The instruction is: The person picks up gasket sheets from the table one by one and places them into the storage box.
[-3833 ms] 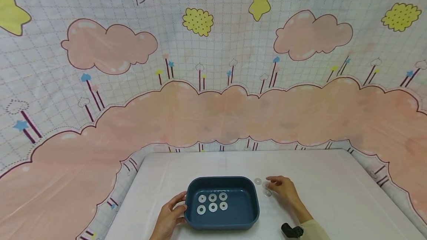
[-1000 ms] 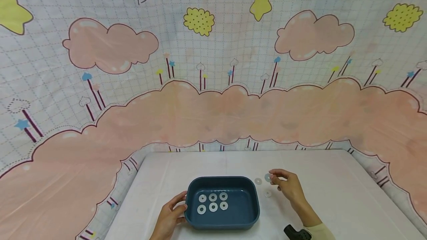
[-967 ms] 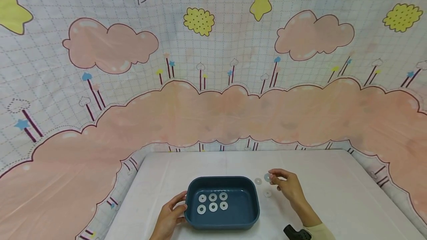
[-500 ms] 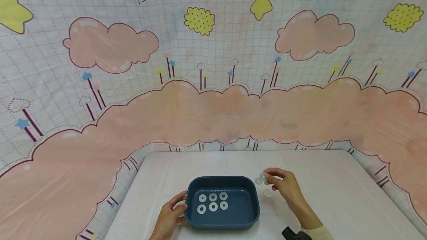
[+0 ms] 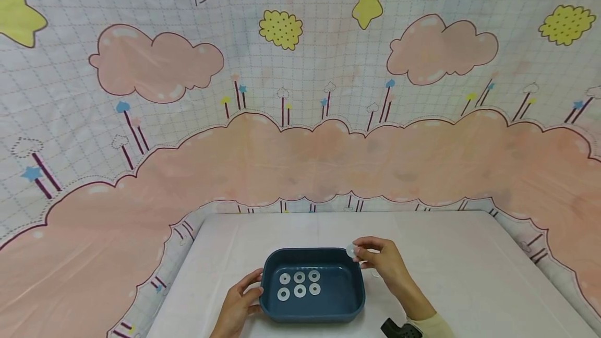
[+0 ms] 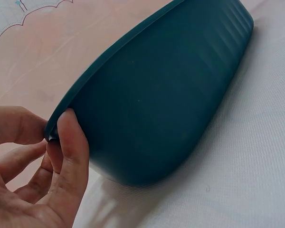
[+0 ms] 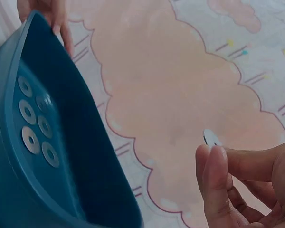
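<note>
A dark blue rectangular tray stands on the white table, holding several flat metal washers in two rows on the left part of its floor. My left hand pinches the tray's left rim, thumb and fingers on either side of it in the left wrist view. Between thumb and fingertips, my right hand pinches one washer at the tray's far right corner, above the rim. Another washer lies on the table to the right of the tray, partly hidden by the right hand.
The white table extends around the tray on all sides. Behind it hangs a cloth printed with clouds and stars. A black device is strapped to the right wrist, by a pale yellow sleeve.
My right hand has picked up a washer from the table and moved left with it to the tray's corner. The left hand and the tray have stayed put.
</note>
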Demonstrator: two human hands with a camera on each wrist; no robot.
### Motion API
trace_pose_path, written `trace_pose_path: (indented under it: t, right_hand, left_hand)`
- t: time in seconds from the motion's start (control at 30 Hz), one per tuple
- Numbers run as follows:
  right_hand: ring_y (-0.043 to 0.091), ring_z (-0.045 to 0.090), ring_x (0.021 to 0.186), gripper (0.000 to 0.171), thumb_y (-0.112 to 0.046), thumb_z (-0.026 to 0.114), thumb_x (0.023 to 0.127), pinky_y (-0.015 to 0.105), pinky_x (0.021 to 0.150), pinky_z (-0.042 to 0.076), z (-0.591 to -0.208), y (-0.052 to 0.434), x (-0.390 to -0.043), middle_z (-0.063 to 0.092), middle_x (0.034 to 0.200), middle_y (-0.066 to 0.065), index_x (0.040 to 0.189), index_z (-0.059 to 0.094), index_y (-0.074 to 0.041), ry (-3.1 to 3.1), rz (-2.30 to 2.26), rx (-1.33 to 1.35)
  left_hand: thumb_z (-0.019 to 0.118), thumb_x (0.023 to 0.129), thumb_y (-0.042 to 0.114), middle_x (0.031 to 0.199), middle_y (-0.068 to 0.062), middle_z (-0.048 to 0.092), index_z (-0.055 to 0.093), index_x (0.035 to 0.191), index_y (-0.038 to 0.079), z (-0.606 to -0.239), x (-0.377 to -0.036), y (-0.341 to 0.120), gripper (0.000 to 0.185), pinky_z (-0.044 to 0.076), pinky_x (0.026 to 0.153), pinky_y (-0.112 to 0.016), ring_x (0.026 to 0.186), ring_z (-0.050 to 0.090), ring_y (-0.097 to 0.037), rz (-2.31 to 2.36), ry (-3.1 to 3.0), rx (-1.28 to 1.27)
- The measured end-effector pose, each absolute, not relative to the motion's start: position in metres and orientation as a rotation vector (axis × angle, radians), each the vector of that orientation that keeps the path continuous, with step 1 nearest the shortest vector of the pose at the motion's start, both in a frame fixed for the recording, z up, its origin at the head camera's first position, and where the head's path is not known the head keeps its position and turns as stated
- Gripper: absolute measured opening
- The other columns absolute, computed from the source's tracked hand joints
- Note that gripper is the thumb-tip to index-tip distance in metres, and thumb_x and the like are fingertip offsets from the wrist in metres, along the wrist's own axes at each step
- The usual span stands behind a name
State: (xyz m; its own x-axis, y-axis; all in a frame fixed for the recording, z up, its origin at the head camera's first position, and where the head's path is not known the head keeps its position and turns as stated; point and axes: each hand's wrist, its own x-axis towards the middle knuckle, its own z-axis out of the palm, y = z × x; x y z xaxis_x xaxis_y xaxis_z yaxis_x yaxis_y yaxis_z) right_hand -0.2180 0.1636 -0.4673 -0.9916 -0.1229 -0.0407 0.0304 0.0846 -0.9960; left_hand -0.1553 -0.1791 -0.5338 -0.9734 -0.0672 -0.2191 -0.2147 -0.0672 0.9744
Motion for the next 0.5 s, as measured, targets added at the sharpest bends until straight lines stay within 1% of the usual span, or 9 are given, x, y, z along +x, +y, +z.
trace_pose_path:
  t: [0.17,0.5]
  right_hand:
    - [0.017,0.072,0.077,0.032,-0.006,0.065,0.091,0.025,0.069,0.059,-0.469,0.153,-0.216,0.066,0.09,0.007,0.118,0.062,0.011,2.162,-2.052,-0.172]
    - [0.016,0.072,0.074,0.026,-0.005,0.067,0.09,0.025,0.067,0.059,-0.479,0.131,-0.217,0.065,0.088,0.009,0.112,0.066,0.008,2.116,-2.025,-0.193]
  left_hand:
    - [0.056,0.091,0.003,0.133,-0.019,0.045,0.042,0.145,-0.003,-0.533,-0.155,-0.179,0.057,0.056,0.065,-0.032,0.088,0.061,-0.017,2.198,2.078,-0.314]
    - [0.057,0.091,0.004,0.133,-0.018,0.046,0.042,0.146,-0.002,-0.536,-0.156,-0.18,0.057,0.055,0.064,-0.032,0.089,0.061,-0.018,2.2,2.074,-0.316]
